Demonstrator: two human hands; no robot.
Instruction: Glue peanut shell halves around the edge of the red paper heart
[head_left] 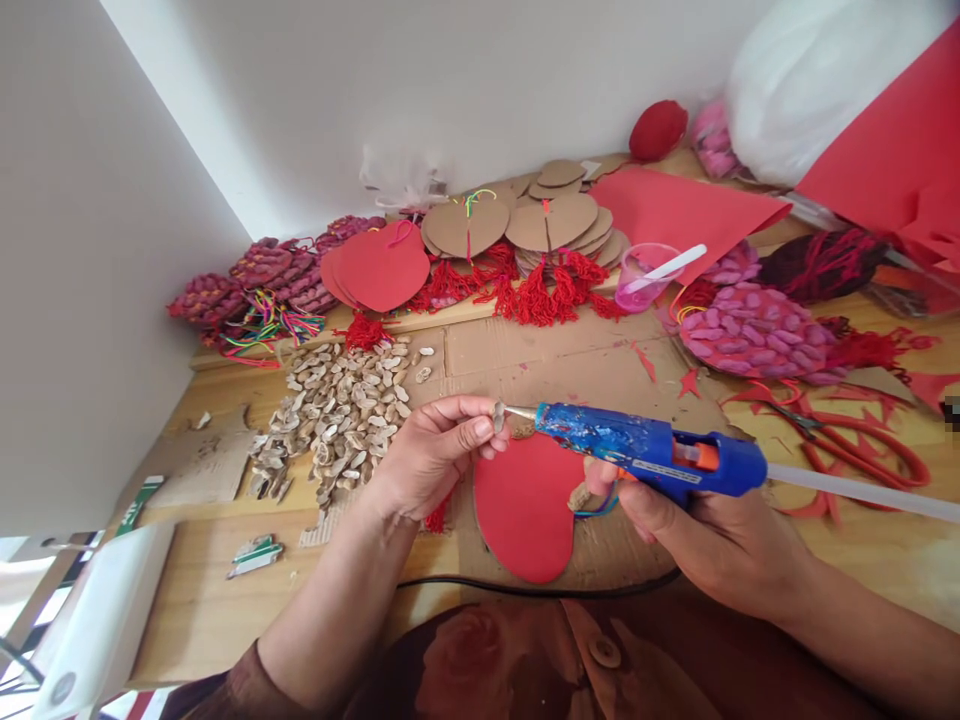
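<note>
Left hand (pixel 431 455) pinches shell piece (pixel 498 416) at nozzle; right hand (pixel 705 535) grip closed round glue gun (pixel 649 455), level.

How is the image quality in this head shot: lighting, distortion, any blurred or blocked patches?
Head view: even, soft daylight with faint shadows; wide-angle bending curves the wall and table edges; the left hand, glue gun and red heart are sharp; a small pixelated patch sits at the right edge; the white bag looks slightly overexposed.
</note>
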